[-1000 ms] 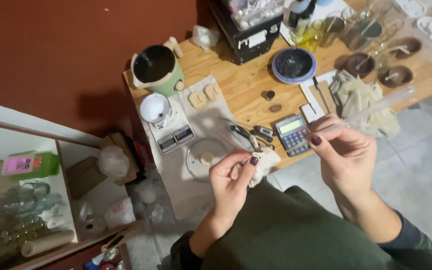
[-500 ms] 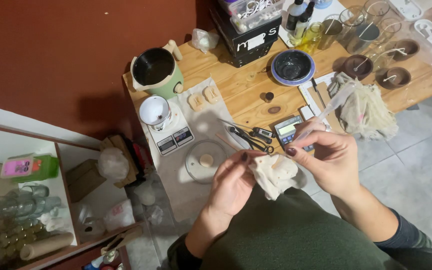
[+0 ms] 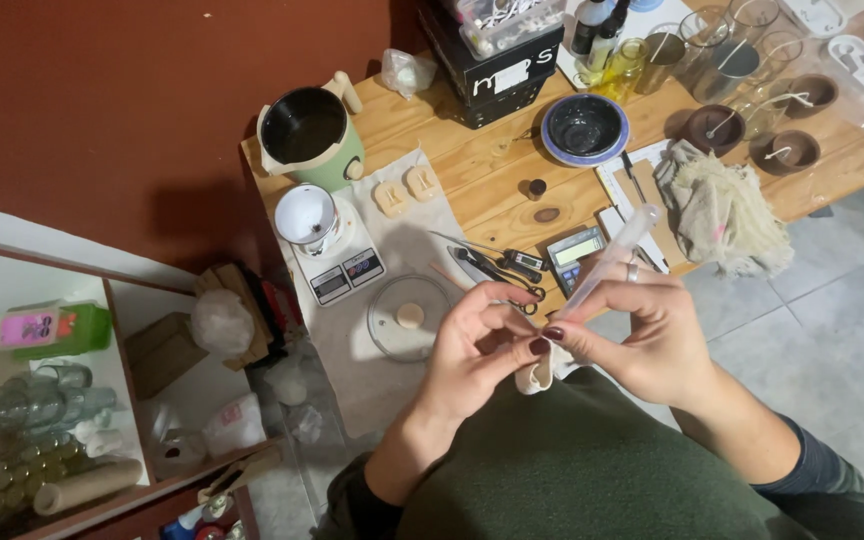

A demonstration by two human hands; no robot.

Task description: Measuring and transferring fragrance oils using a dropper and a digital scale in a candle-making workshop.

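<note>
Closest in, the left hand [image 3: 479, 345] and right hand [image 3: 642, 335] meet over the lap, just below the worktop [image 3: 492, 170] edge. Both grips are closed: the right pinches the lower end of a clear plastic tube [image 3: 610, 258] that slants up and away to the right, and the left pinches the same end from the other side, with a small cream cloth [image 3: 535, 374] hanging under the fingertips.

Just beyond the hands lie black scissors [image 3: 492, 268] and a grey calculator [image 3: 574, 252]. Left of these, a round glass dish [image 3: 409, 317] holds 1 small pale disc, and a digital scale [image 3: 337, 262] carries a white cup [image 3: 306, 213]. A crumpled rag [image 3: 727, 215] lies to the right.

Farther back, a green melting pot [image 3: 310, 135] stands open with a dark inside, and a blue-rimmed bowl [image 3: 584, 128] shows a dark interior. At the far right, 2 brown bowls [image 3: 757, 140] each hold a white wick.
</note>
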